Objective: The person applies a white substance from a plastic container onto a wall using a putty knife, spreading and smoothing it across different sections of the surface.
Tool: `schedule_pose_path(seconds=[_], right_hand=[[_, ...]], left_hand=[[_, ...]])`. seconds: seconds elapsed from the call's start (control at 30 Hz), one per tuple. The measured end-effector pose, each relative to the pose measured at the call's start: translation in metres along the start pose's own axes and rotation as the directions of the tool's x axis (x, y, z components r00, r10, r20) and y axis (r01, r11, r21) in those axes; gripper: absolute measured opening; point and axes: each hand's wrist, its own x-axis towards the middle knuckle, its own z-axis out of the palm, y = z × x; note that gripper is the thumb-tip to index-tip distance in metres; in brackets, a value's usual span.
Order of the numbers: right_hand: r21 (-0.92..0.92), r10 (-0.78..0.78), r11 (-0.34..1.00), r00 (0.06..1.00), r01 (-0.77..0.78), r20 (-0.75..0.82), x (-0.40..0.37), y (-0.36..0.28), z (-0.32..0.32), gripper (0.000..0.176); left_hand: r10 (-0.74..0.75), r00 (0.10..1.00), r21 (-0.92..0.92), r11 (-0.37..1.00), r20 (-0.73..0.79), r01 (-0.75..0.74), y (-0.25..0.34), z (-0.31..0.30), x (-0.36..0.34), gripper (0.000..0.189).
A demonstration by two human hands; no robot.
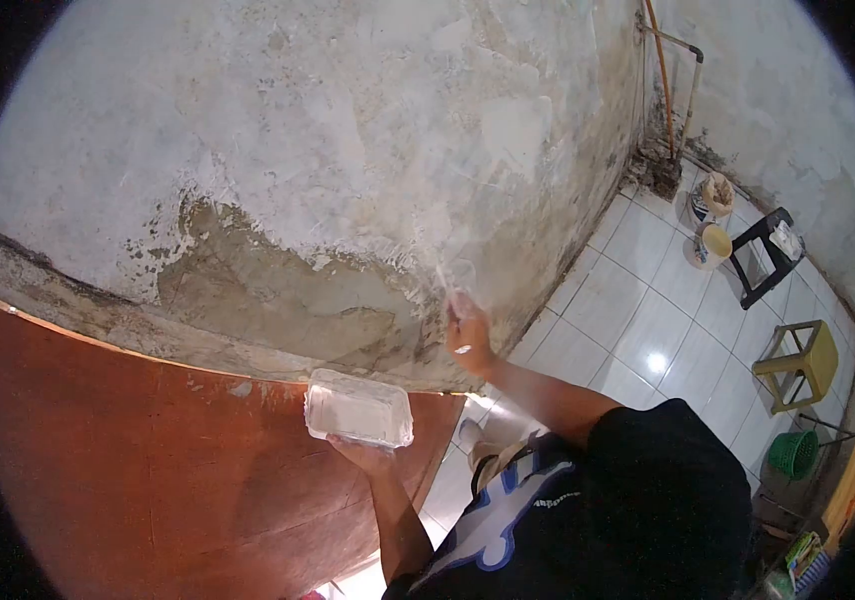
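Filler tub is cupped level from beneath by the left hand, within reach; a thin blade is gripped by the right hand against the wall near its lower edge.

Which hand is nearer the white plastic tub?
Left. The left hand holds the white plastic tub from underneath; the right hand is apart, up and to its right, holding a tool against the wall.
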Motion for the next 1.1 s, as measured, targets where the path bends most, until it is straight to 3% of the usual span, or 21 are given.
schedule_pose_path(seconds=[0.03,0.13,0.17,0.2,0.23,0.27,0.3,0.37,0.4,0.47,0.5,0.57,0.67,0.8,0.87,0.9,0.97,1.1], right_hand=[[-0.065,-0.094,0.993,0.995,0.096,0.04,0.0,-0.005,0.012,0.043],[-0.005,-0.206,0.978,0.973,0.208,0.107,-0.017,-0.014,0.026,0.053],[-0.004,-0.205,0.978,0.972,0.206,0.112,-0.028,0.003,0.03,0.053],[-0.114,-0.29,0.941,0.933,0.319,0.212,-0.038,0.028,0.029,0.055],[-0.209,-0.359,0.876,0.876,0.435,0.322,-0.044,0.061,0.029,0.057],[-0.212,-0.191,0.929,0.886,0.302,0.423,-0.047,0.095,0.029,0.058],[-0.23,-0.021,0.96,0.857,0.162,0.514,-0.048,0.12,0.025,0.059],[-0.368,-0.052,0.904,0.91,0.218,0.412,-0.045,0.109,-0.017,0.057],[-0.363,-0.054,0.906,0.91,0.219,0.412,-0.04,0.114,-0.027,0.057],[-0.417,0.135,0.905,0.879,0.078,0.457,-0.026,0.12,-0.043,0.056],[-0.419,0.135,0.905,0.878,0.08,0.46,-0.017,0.109,-0.048,0.056],[-0.259,-0.153,0.947,0.977,0.188,0.15,-0.004,0.077,-0.063,0.055],[-0.102,-0.15,0.983,0.988,0.153,0.038,0.024,-0.006,-0.071,0.056],[-0.106,-0.274,0.953,0.957,0.284,0.097,0.031,-0.016,-0.033,0.059],[-0.167,-0.422,0.872,0.88,0.46,0.219,0.025,-0.035,-0.026,0.062],[-0.165,-0.422,0.873,0.881,0.459,0.216,0.02,-0.028,-0.021,0.062],[-0.39,-0.494,0.711,0.81,0.586,0.317,0.011,0.003,-0.006,0.055],[-0.352,-0.434,0.714,0.777,0.606,0.456,-0.005,0.065,-0.026,0.062]], left_hand=[[0.021,1.0,0.028,0.999,-0.005,-0.021,0.001,-0.003,-0.001,0.089],[0.0,1.0,0.028,1.0,-0.012,0.0,-0.006,-0.037,0.0,0.086],[-0.042,0.999,0.001,0.999,0.0,0.042,-0.005,-0.04,0.001,0.082],[-0.041,0.999,-0.002,0.999,-0.004,0.041,-0.007,-0.041,0.0,0.082],[0.062,0.997,0.243,0.967,0.046,-0.071,-0.005,-0.028,-0.003,0.083],[0.145,0.983,0.47,0.864,0.115,-0.182,-0.005,-0.02,-0.008,0.083],[0.147,0.984,0.472,0.863,0.104,-0.179,-0.007,-0.019,-0.011,0.083],[0.02,1.0,0.228,0.974,-0.004,-0.019,-0.01,-0.02,-0.01,0.081],[0.023,1.0,0.231,0.973,-0.004,-0.022,-0.01,-0.024,-0.009,0.081],[0.0,1.0,0.123,0.992,0.01,-0.001,-0.015,-0.031,-0.006,0.078],[0.0,1.0,0.121,0.993,0.007,-0.001,-0.017,-0.034,-0.005,0.078],[-0.014,0.997,0.17,0.985,0.079,0.0,-0.019,-0.041,-0.004,0.077],[-0.065,0.998,0.083,0.994,-0.016,0.066,-0.024,-0.04,-0.007,0.078],[-0.056,0.998,0.072,0.996,-0.004,0.056,-0.02,-0.025,-0.01,0.079],[-0.023,0.999,0.073,0.997,0.023,0.021,-0.019,-0.023,-0.011,0.08],[-0.021,0.999,0.076,0.997,0.025,0.019,-0.018,-0.023,-0.012,0.08],[-0.036,0.996,0.124,0.992,0.076,0.026,-0.013,-0.017,-0.014,0.081],[-0.069,0.997,0.085,0.994,0.029,0.067,-0.022,-0.021,-0.013,0.08]])
